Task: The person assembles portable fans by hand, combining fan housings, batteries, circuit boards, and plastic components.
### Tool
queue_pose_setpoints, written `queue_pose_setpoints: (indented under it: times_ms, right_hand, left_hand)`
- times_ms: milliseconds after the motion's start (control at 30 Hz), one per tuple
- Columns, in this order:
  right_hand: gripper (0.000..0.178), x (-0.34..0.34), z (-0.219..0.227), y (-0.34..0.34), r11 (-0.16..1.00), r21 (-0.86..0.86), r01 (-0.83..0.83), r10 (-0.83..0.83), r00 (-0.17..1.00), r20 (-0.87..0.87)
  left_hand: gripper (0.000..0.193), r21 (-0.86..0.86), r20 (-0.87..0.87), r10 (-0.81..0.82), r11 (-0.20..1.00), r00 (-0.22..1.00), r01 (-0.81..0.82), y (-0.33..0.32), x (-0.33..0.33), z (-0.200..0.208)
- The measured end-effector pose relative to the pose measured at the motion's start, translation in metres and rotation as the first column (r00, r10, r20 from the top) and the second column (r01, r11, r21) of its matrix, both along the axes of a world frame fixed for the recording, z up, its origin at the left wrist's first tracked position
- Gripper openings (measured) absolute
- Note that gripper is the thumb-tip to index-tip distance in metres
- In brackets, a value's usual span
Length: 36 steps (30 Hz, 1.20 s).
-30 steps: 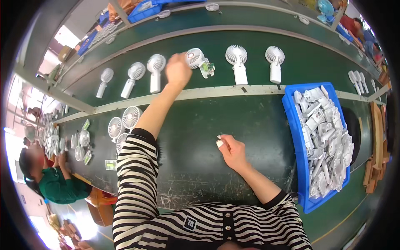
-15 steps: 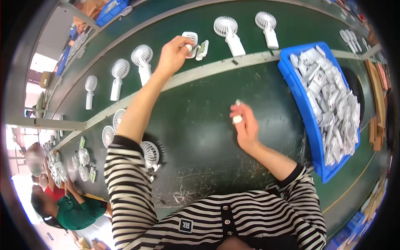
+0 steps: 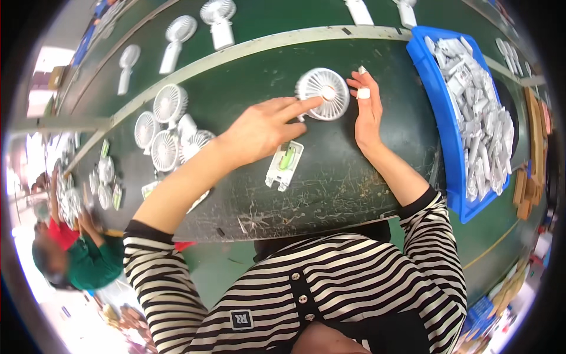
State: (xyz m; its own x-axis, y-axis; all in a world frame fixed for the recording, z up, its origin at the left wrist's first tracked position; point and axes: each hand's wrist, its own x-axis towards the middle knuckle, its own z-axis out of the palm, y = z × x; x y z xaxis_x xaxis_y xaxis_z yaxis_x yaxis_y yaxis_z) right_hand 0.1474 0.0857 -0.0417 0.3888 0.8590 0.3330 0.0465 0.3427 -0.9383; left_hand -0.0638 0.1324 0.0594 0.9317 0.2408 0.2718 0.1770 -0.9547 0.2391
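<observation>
A white handheld fan head (image 3: pixel 322 94) with a round ribbed grille lies on the dark green worktop in front of me. My left hand (image 3: pixel 262 127) reaches over from the left, its index finger stretched onto the grille's hub and its other fingers loosely bent. Close to the grille's right side is my right hand (image 3: pixel 368 115), fingers extended and apart from it, with white coverings on two fingertips. Just below the fan lies an opened white handle shell (image 3: pixel 286 166) with a green part inside. Whether wires join the two is hidden near my left fingers.
More fan heads (image 3: pixel 165 150) cluster left of my forearm. Beyond a pale rail (image 3: pixel 265 42), whole fans (image 3: pixel 172 44) stand in a row on a green belt. A blue bin (image 3: pixel 433 112) of wrapped white parts sits at right. A co-worker in green (image 3: pixel 97 259) is at far left.
My left hand has come back from beyond the rail, and a fan head with an opened handle now lies on the near worktop. My right hand has moved up beside it. The view has shifted.
</observation>
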Motion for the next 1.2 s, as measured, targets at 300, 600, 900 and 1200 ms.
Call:
queue_pose_setpoints:
  times_ms: [300,600,900,1200]
  right_hand:
    - [0.043,0.009,-0.012,-0.004,0.998,-0.044,0.052,-0.049,0.997,0.064]
    - [0.051,0.007,-0.002,0.003,0.994,-0.055,0.096,-0.093,0.994,0.048]
    - [0.081,-0.005,0.023,-0.039,0.965,-0.077,0.249,-0.092,0.603,0.793]
    - [0.084,-0.012,0.038,-0.049,0.995,-0.087,0.049,0.029,0.693,0.720]
  left_hand:
    - [0.040,-0.438,0.279,0.792,0.609,0.544,-0.662,-0.098,-0.029,-0.038]
    - [0.034,-0.366,0.299,0.803,0.595,0.515,-0.715,-0.172,-0.040,-0.049]
    - [0.035,-0.884,0.116,0.741,0.380,0.662,-0.270,-0.230,0.022,-0.043]
    - [0.052,-0.290,0.123,0.801,0.593,0.585,-0.751,-0.157,-0.025,-0.035]
